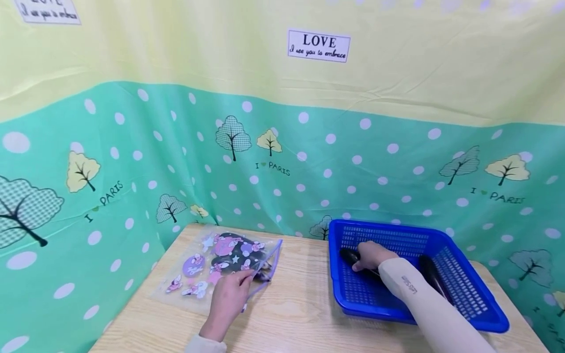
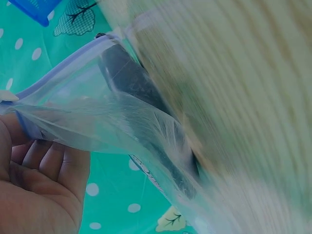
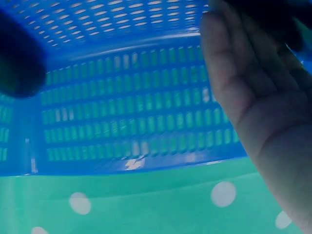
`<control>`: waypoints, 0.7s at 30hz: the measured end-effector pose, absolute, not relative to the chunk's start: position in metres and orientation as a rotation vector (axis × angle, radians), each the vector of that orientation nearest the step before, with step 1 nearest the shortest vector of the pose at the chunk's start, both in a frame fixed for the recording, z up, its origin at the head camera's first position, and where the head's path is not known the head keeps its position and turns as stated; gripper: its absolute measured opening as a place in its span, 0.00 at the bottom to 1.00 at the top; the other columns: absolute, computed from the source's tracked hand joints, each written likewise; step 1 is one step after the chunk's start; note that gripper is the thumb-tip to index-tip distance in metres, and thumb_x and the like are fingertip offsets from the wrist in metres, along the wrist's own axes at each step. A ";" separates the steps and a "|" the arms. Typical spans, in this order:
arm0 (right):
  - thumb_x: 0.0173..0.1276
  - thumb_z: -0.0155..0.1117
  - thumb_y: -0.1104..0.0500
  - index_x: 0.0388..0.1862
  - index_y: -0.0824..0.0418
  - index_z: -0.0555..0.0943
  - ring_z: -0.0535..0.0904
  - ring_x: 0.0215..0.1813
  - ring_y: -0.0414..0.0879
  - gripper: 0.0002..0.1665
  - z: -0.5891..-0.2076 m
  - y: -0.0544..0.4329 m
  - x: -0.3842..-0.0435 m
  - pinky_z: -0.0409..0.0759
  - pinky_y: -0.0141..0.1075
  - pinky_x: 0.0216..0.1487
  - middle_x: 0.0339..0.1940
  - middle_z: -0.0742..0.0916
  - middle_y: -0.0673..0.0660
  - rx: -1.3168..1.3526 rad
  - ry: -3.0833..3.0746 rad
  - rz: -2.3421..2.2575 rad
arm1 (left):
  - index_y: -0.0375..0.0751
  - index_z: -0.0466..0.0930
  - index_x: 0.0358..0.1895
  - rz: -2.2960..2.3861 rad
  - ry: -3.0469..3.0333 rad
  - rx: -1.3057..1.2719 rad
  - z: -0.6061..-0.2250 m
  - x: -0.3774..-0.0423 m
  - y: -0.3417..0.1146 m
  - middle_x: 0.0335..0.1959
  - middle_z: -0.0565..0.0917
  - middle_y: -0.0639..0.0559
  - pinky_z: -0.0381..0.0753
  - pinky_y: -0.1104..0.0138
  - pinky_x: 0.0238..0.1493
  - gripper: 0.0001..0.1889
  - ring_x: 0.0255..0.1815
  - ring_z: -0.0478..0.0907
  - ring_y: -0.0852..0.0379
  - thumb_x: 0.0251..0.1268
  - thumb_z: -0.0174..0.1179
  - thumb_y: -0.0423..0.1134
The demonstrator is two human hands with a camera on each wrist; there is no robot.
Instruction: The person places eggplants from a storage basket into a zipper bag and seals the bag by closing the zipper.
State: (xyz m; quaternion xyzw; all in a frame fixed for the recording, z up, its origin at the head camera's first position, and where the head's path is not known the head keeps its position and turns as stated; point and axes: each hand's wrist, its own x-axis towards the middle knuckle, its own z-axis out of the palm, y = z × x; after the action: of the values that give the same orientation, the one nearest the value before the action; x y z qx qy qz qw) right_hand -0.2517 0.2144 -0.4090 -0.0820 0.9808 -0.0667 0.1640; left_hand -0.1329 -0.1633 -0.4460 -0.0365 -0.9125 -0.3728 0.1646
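My left hand pinches the purple-edged mouth of a clear zip bag printed with pink cartoon figures. Inside the bag lie dark eggplants; one long eggplant shows through the plastic in the left wrist view. Over in a blue basket, my right hand grips a dark eggplant, its end poking out left of the fingers. A second eggplant leans along the basket's right side, partly hidden by my right sleeve.
Both bag and basket stand on a light wood table, bag at left, basket at right. A green and yellow curtain with trees and dots hangs close behind the table. The basket's slotted walls rise around my right hand.
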 end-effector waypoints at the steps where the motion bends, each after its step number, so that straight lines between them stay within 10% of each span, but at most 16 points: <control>1: 0.64 0.76 0.53 0.33 0.61 0.81 0.75 0.33 0.51 0.14 -0.410 0.212 -0.253 0.75 0.46 0.37 0.29 0.80 0.55 -0.232 2.801 -0.192 | 0.39 0.89 0.48 -1.070 -2.600 -0.103 -0.446 -0.133 -0.163 0.42 0.89 0.42 0.68 0.67 0.19 0.11 0.19 0.71 0.64 0.65 0.66 0.31; 12: 0.63 0.75 0.47 0.51 0.65 0.79 0.78 0.40 0.52 0.27 -0.413 0.217 -0.255 0.78 0.52 0.47 0.37 0.82 0.58 -0.131 2.754 -0.245 | 0.38 0.89 0.49 -1.101 -2.603 -0.088 -0.447 -0.134 -0.164 0.40 0.89 0.43 0.66 0.67 0.15 0.11 0.12 0.65 0.64 0.65 0.65 0.31; 21: 0.53 0.78 0.62 0.29 0.60 0.77 0.78 0.26 0.49 0.15 -0.407 0.244 -0.231 0.75 0.40 0.29 0.23 0.82 0.56 -0.012 2.679 -0.127 | 0.39 0.89 0.49 -1.070 -2.617 -0.081 -0.446 -0.134 -0.165 0.44 0.89 0.41 0.70 0.66 0.21 0.11 0.19 0.71 0.64 0.65 0.65 0.31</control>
State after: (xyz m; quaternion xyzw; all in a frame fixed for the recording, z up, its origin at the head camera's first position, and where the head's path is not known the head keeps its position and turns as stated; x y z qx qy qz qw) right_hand -0.2312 0.2435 -0.4074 -0.0044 0.9726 -0.0460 0.2277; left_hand -0.1337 -0.1648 -0.4458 -0.0282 -0.9140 -0.3735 0.1558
